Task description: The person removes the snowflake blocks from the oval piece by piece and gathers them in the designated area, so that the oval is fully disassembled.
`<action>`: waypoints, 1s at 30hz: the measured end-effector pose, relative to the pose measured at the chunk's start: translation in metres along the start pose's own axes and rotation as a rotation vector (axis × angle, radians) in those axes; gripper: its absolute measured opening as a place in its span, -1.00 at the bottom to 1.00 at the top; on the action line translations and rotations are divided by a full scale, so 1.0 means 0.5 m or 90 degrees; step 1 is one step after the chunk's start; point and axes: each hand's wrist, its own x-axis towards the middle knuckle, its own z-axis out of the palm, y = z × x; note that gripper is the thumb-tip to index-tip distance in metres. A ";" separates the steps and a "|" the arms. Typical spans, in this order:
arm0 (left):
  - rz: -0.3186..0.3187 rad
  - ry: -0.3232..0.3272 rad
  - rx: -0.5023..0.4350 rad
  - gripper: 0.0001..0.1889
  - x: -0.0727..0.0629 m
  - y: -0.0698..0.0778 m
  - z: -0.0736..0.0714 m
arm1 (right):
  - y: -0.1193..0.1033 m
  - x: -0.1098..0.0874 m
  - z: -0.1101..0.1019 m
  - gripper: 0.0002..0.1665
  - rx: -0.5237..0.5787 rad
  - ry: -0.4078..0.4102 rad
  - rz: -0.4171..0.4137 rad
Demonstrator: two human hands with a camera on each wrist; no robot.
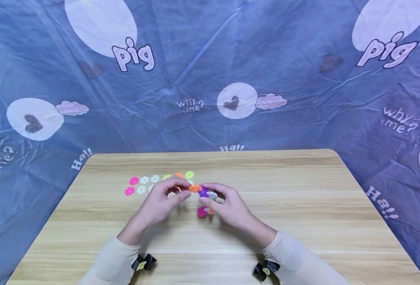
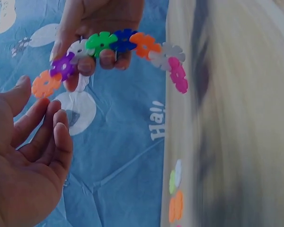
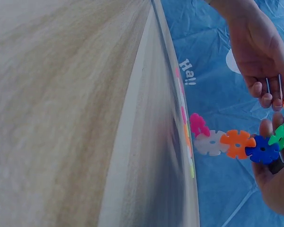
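Note:
My right hand [image 1: 236, 206] grips a curved chain of interlocked plastic snowflake discs, thumb on one side and fingers behind. From its free end run an orange disc [image 2: 46, 84], a purple disc [image 2: 62, 67], a white one, a green disc [image 2: 101, 44], a blue disc [image 3: 262, 149], another orange one, pale discs and a pink disc [image 2: 178, 75]. My left hand [image 1: 163, 202] is at the orange end, its thumb and index fingertips right at the disc's edge, fingers loosely bent and spread. The disc's face stays uncovered in the left wrist view.
Loose snowflake discs lie in rows on the wooden table [image 1: 302, 190] behind my left hand: pink discs [image 1: 133, 181], white discs [image 1: 144, 180], a yellow-green disc [image 1: 190, 174] and an orange one, some partly hidden by the hand. A blue printed cloth [image 1: 195, 79] hangs behind the table.

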 end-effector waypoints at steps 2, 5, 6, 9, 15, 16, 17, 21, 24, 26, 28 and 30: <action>0.011 -0.003 0.000 -0.83 0.000 0.002 0.006 | 0.000 0.000 0.000 -0.51 0.003 -0.003 -0.003; 0.029 0.005 0.004 -0.86 -0.002 0.004 0.014 | -0.001 -0.001 0.000 -0.50 0.002 -0.007 -0.007; 0.036 0.011 0.006 -0.87 -0.002 0.004 0.016 | -0.001 -0.001 0.000 -0.49 0.001 -0.009 -0.007; 0.055 0.031 0.010 -0.89 -0.002 0.003 0.021 | -0.001 -0.002 -0.001 -0.48 -0.007 -0.010 -0.008; 0.074 0.068 0.017 -0.90 -0.002 0.000 0.027 | 0.003 -0.002 -0.003 -0.46 0.005 -0.012 -0.002; 0.076 0.074 0.013 -0.90 -0.002 0.000 0.028 | 0.005 -0.003 -0.004 -0.46 0.010 -0.013 -0.001; 0.076 0.081 0.009 -0.89 -0.002 0.000 0.028 | 0.006 -0.003 -0.005 -0.46 0.015 -0.014 0.002; 0.064 0.105 -0.018 -0.89 -0.001 0.001 0.028 | 0.011 -0.006 -0.009 -0.45 0.031 -0.021 0.001; 0.049 0.115 -0.041 -0.89 0.001 0.002 0.028 | 0.014 -0.008 -0.011 -0.45 0.048 -0.029 -0.015; 0.044 0.118 -0.055 -0.88 0.002 0.003 0.030 | 0.015 -0.009 -0.012 -0.46 0.053 -0.035 -0.028; 0.044 0.116 -0.067 -0.88 0.005 0.004 0.032 | 0.015 -0.009 -0.012 -0.48 0.056 -0.042 -0.037; 0.047 0.110 -0.074 -0.88 0.008 0.005 0.036 | 0.015 -0.009 -0.011 -0.49 0.055 -0.045 -0.032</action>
